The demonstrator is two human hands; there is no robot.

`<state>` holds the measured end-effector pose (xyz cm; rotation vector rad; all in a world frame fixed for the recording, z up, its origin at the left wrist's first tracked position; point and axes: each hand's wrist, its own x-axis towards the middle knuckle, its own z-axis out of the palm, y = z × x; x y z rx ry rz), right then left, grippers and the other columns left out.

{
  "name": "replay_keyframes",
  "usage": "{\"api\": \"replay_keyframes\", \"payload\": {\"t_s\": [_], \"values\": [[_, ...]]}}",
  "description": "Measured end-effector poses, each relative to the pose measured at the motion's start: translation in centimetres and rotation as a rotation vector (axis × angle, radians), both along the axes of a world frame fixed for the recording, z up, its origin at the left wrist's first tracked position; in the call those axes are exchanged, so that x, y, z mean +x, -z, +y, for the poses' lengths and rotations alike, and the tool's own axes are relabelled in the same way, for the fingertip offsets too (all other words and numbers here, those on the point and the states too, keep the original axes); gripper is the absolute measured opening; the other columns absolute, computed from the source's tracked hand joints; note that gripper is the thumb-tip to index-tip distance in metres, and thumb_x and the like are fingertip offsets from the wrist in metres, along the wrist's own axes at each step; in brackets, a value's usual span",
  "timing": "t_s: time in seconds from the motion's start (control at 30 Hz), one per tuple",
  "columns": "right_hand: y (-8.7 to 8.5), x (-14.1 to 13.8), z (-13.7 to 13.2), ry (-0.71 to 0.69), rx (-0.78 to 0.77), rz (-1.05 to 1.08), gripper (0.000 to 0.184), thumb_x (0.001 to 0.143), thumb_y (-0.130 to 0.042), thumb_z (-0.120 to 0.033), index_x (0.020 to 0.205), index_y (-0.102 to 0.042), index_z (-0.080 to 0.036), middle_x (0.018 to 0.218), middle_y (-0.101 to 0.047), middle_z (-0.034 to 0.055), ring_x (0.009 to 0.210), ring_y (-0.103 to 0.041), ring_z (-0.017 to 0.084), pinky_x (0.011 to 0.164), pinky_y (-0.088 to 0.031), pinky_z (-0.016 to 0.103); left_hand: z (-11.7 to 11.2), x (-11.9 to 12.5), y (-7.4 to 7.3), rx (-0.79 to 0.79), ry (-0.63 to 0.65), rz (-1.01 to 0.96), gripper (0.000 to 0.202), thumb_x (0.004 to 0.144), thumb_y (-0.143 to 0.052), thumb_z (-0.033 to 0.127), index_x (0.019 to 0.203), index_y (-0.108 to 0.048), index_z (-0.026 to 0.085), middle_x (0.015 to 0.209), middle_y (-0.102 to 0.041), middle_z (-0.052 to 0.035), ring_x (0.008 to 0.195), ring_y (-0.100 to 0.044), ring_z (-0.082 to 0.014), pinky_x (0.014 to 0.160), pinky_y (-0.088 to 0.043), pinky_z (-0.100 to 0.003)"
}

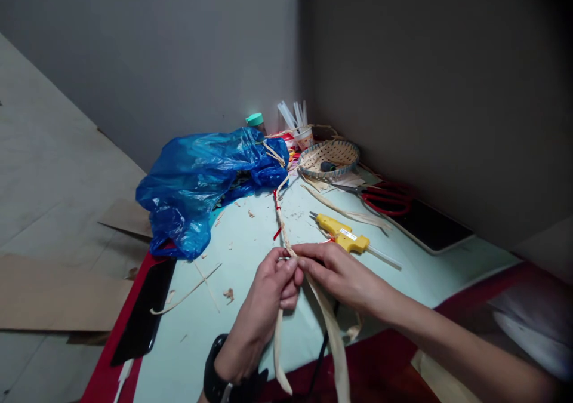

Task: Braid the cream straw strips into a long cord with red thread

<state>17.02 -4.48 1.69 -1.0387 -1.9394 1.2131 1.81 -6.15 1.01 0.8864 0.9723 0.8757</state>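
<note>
A pale braided cord [284, 227] of flat plant fibre runs from the back of the table toward me, with a red tie [276, 200] on it. At its near end my left hand [281, 280] pinches the cord, fingers curled. My right hand [331, 268] meets it there, thumb and forefinger closed on the fibre. Below the hands hang two loose strips, a wide fibre strip [333, 331] on the right and a narrower strip [278, 349] on the left. Just beyond my right hand lies a yellow glue gun [347, 236] with a clear glue stick in it.
A blue plastic bag [188, 176] bulges at the back left. Behind are a woven basket [333, 158] and a cup of glue sticks [304, 137]. Red-handled scissors [387, 200] rest by a tablet [430, 227]. A black phone [145, 313] lies at the left edge, near fibre scraps [229, 295].
</note>
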Motion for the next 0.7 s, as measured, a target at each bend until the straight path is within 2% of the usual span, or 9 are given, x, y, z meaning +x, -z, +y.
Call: {"api": "replay_keyframes", "payload": {"t_s": [0.07, 0.17, 0.23, 0.33, 0.43, 0.57, 0.7], "values": [[0.0, 0.3, 0.0, -0.032, 0.028, -0.043, 0.025, 0.094, -0.04, -0.024, 0.092, -0.064, -0.015, 0.09, -0.069, 0.0043, 0.084, -0.062, 0.017, 0.076, -0.043, 0.026, 0.1, 0.0, 0.2, -0.014, 0.016, 0.015, 0.02, 0.085, -0.057, 0.033, 0.09, -0.046, 0.017, 0.062, -0.043, 0.0073, 0.042, -0.016, -0.001, 0.039, -0.01, -0.016], [-0.1, 0.7, -0.2, -0.059, 0.1, -0.119, 0.025, 0.095, -0.038, -0.023, 0.094, -0.062, -0.017, 0.09, -0.068, 0.005, 0.081, -0.06, 0.015, 0.07, -0.04, 0.025, 0.1, -0.1, 0.3, 0.028, 0.011, 0.093, 0.021, 0.085, -0.056, 0.036, 0.086, -0.047, 0.017, 0.062, -0.047, 0.0057, 0.041, -0.019, -0.0018, 0.038, -0.012, -0.017], [-0.4, 0.7, -0.6, -0.024, 0.163, -0.26, 0.023, 0.094, -0.038, -0.022, 0.092, -0.06, -0.016, 0.081, -0.066, 0.0054, 0.072, -0.058, 0.015, 0.061, -0.037, 0.024, 0.0, -0.2, 0.3, 0.031, 0.0, 0.152, 0.023, 0.084, -0.056, 0.038, 0.081, -0.049, 0.016, 0.058, -0.045, 0.0065, 0.039, -0.021, -0.002, 0.037, -0.013, -0.019], [-0.8, 0.5, -1.2, 0.051, 0.27, -0.557, 0.016, 0.09, -0.041, -0.018, 0.094, -0.056, -0.014, 0.066, -0.061, 0.0047, 0.054, -0.051, 0.015, 0.049, -0.025, 0.026, -0.2, -0.3, 0.1, 0.045, -0.037, 0.29, 0.027, 0.082, -0.058, 0.038, 0.068, -0.052, 0.015, 0.05, -0.043, 0.0064, 0.036, -0.022, -0.0024, 0.038, -0.012, -0.02], [-0.8, -0.1, -1.9, 0.1, 0.392, -0.726, 0.014, 0.089, -0.042, -0.018, 0.09, -0.055, -0.014, 0.059, -0.058, 0.0038, 0.044, -0.045, 0.015, 0.045, -0.016, 0.03, -0.4, -0.4, -0.1, 0.08, -0.105, 0.384, 0.028, 0.079, -0.062, 0.034, 0.062, -0.059, 0.013, 0.052, -0.051, 0.002, 0.04, -0.028, -0.0033, 0.04, -0.016, -0.02], [0.4, -1.2, -3.5, 0.123, 0.568, -0.634, 0.015, 0.087, -0.04, -0.012, 0.087, -0.054, -0.016, 0.063, -0.06, 0.0028, 0.046, -0.051, 0.016, 0.045, -0.023, 0.031, -0.7, -0.5, 0.0, 0.061, -0.196, 0.329, 0.02, 0.076, -0.065, 0.031, 0.077, -0.068, 0.011, 0.056, -0.056, 0.0006, 0.043, -0.033, -0.0037, 0.043, -0.02, -0.018], [2.1, -2.3, -5.3, 0.144, 0.834, -0.593, 0.031, 0.075, -0.045, -0.003, 0.104, -0.056, -0.007, 0.077, -0.065, 0.0087, 0.06, -0.059, 0.02, 0.047, -0.033, 0.032, -1.2, -0.6, 0.2, 0.004, -0.197, 0.163, 0.027, 0.081, -0.062, 0.035, 0.091, -0.068, 0.01, 0.076, -0.069, -0.0075, 0.039, -0.031, -0.0001, 0.041, -0.018, -0.017]]}}
